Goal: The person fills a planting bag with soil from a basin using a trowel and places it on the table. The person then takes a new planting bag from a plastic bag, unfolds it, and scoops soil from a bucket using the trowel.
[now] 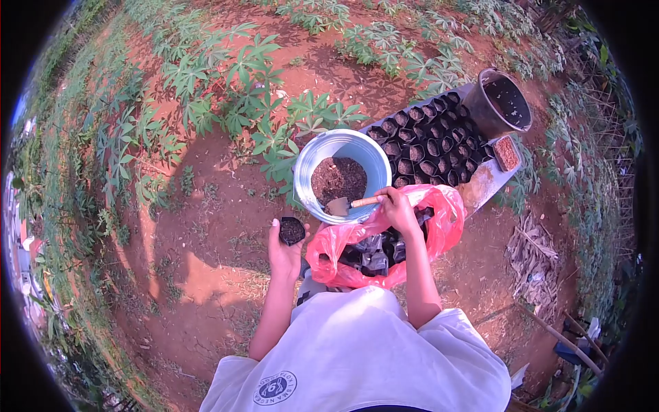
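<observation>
My left hand (284, 251) holds a small black pot (292, 231) with dark soil in it, to the left of the blue bucket. Between the fingers of my right hand (398, 209) is the wooden handle of a small trowel (338, 206), its blade over the near side of the bucket. Dark soil (339, 180) lies inside the light blue bucket (306, 159). Below my right hand, a red plastic bag (449, 213) stands open with several black plastic pots (375, 259) in it.
Several soil-filled black pots (413, 152) stand in rows on a board (506, 175) at the right. A dark bucket (480, 113) and a small container of reddish grains (506, 153) are beside them. Green leafy plants (257, 62) grow beyond, and dry leaves (534, 257) lie at right.
</observation>
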Demonstrator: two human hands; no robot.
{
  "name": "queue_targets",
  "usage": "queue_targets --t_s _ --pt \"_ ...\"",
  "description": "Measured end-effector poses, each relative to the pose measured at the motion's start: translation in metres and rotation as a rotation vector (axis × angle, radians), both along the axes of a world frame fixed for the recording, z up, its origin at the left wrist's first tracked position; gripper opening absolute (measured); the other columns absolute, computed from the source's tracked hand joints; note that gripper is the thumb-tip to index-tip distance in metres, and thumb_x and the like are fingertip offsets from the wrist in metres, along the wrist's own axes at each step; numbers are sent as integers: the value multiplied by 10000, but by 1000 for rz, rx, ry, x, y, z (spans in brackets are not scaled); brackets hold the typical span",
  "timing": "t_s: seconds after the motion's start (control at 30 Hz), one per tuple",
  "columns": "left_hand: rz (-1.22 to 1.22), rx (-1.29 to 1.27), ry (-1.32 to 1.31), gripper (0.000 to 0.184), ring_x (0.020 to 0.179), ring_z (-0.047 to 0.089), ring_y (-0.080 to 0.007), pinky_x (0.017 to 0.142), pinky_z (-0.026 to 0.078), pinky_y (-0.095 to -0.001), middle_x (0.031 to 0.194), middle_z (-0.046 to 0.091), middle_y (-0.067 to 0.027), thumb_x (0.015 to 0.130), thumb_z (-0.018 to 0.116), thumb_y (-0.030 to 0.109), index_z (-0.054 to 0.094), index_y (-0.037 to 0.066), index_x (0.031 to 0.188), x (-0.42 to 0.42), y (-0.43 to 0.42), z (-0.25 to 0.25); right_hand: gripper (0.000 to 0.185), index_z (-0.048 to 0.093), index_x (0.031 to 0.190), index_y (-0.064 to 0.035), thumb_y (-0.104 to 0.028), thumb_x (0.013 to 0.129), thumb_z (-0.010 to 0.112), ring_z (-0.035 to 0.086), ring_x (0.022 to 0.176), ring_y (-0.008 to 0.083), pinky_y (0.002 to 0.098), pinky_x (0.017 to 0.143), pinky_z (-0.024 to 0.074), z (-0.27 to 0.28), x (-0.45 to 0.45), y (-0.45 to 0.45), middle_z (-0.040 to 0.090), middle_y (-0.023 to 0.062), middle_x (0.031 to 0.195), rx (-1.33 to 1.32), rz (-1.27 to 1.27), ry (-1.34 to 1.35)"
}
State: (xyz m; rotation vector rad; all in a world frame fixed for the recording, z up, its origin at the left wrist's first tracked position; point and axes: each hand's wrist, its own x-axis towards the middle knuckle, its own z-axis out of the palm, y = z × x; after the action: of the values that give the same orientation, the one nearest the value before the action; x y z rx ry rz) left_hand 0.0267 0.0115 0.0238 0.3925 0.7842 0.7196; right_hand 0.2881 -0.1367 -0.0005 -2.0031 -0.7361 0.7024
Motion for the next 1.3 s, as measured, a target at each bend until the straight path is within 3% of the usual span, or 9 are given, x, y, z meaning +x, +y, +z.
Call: queue_targets --t_s 0.37,0.57,0.67,0.73,0.93,1.07,1.2,1.3 --pt "97 -24 -16 400 934 678 -318 830 569 -438 969 673 -155 990 510 427 574 38 1061 -4 -44 5 150 636 1048 11 -103 990 558 557 653 72 242 610 461 -10 11 -11 637 17 791 234 -18 165" --pt "160 -33 0 394 924 659 -278 802 562 -428 964 641 -117 963 568 434 557 52 1057 11 -67 10 156 645 1028 5 -120 994 559 533 663 64 226 611 442 33 15 -30 624 8 790 350 11 152" --pt "65 -27 -30 380 954 655 -262 806 567 -430 994 639 -109 969 560 429 560 61 1061 20 -81 19 150 657 1007 -3 -110 995 552 525 657 58 219 605 433 57 13 -44 602 1 781 420 3 192" --pt "46 -47 -38 470 974 664 -330 881 551 -463 1046 648 -165 975 512 462 544 13 1112 27 -91 20 155 656 1009 0 -106 1000 544 520 651 51 213 600 427 69 13 -55 606 -1 793 485 -1 175" --pt "-13 13 -56 413 1048 645 -283 867 552 -450 1119 640 -133 1003 419 399 534 49 1190 39 -117 25 151 651 1024 -1 -123 998 566 548 651 59 207 600 438 98 2 -90 638 14 839 555 42 224" --pt "61 76 -8 429 1066 647 -259 889 542 -438 1141 647 -126 1020 343 377 540 53 1220 46 -130 9 140 651 1015 1 -116 989 578 536 631 58 212 586 429 103 -7 -102 618 3 800 479 55 177" --pt "-8 121 -55 357 1108 633 -264 861 549 -466 1198 633 -125 1011 408 354 519 83 1216 51 -143 12 110 660 982 1 -88 964 598 535 628 63 217 577 423 111 -18 -107 623 6 789 423 97 36" --pt "-16 175 -6 333 1117 633 -258 858 547 -471 1209 630 -130 1019 395 327 511 86 1216 58 -150 18 76 667 925 8 -60 908 636 561 645 95 250 593 443 123 -26 -108 640 57 789 462 158 -175"
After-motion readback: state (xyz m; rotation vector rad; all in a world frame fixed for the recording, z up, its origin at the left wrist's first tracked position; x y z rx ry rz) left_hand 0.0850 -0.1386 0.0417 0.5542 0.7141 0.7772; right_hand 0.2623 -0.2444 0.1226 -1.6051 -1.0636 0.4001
